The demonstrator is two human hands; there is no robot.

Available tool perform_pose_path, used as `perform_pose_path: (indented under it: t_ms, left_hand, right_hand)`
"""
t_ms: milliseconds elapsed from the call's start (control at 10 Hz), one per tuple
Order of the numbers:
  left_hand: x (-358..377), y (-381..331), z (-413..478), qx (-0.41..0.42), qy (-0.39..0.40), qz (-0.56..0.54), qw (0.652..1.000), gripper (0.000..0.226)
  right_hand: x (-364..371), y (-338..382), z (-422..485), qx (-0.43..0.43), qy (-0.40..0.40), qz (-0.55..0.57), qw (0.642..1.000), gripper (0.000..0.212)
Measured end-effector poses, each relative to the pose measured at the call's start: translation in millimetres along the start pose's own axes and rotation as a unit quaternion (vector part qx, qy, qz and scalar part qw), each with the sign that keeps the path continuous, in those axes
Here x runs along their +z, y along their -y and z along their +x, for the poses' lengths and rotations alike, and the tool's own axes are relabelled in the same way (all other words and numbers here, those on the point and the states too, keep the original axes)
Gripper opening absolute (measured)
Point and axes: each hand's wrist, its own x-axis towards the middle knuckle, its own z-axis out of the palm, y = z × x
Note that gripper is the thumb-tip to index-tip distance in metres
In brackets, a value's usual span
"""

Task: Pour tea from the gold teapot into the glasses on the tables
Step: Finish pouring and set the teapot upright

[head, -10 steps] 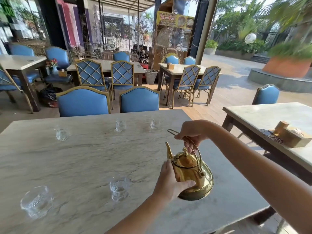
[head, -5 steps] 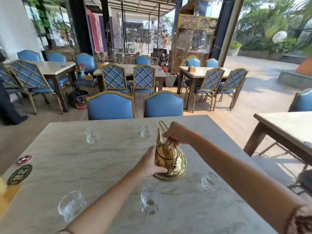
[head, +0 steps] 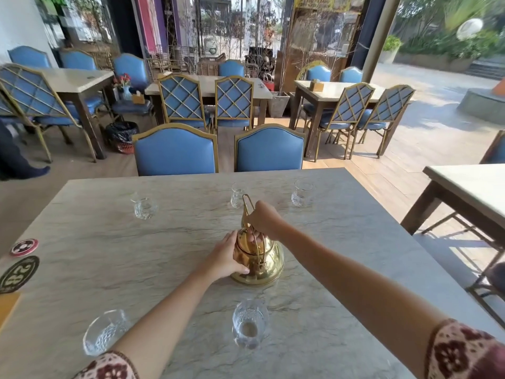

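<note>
The gold teapot stands upright on the marble table, near its middle, with its spout pointing away from me. My left hand is wrapped around the pot's left side. My right hand grips the top of the wire handle. Several clear glasses stand around the pot: one near me, one at near left, and three along the far edge, at left, middle and right. The middle far glass is partly hidden by the handle.
Two blue chairs are pushed in at the table's far side. A round number badge and a red coaster lie at the left edge. Another table stands to the right, more tables and chairs behind.
The teapot has been carried from the table's right side toward the middle and set down. The view has swung left and the pot now stands upright.
</note>
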Motion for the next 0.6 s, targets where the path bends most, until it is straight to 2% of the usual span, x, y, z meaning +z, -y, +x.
perform_pose_path:
  t_ms: [100,200,300,400,500,600]
  left_hand:
    - [1.8,9.6,6.9,0.0,-0.007,0.0,1.0,0.128]
    - [1.1,14.5,10.6,-0.011,-0.006,-0.007,1.0,0.126]
    - [3.5,18.6,15.0,-0.01,-0.016,-0.027,0.999,0.122]
    - [2.0,15.5,8.9,-0.019,-0.016,-0.026,0.999,0.118]
    - [0.9,11.0,2.6,-0.028,-0.014,-0.024,0.999,0.111]
    - [-14.3,-8.4,-3.5,-0.033,-0.063,-0.026,0.997,0.09]
  right_hand:
    - [8.1,-1.5,4.9,-0.004,-0.003,-0.006,1.0,0.022]
    - [17.8,-0.8,13.6,-0.002,-0.015,0.008,1.0,0.009]
    - [28.0,-1.0,22.9,0.007,-0.031,0.021,0.999,0.013]
    - [35.0,-2.7,20.5,0.018,-0.051,0.034,0.998,0.025]
    - [41.1,-11.4,9.2,0.003,-0.06,0.093,0.994,0.036]
    - [34.3,-33.5,-7.7,0.032,-0.032,0.119,0.992,0.052]
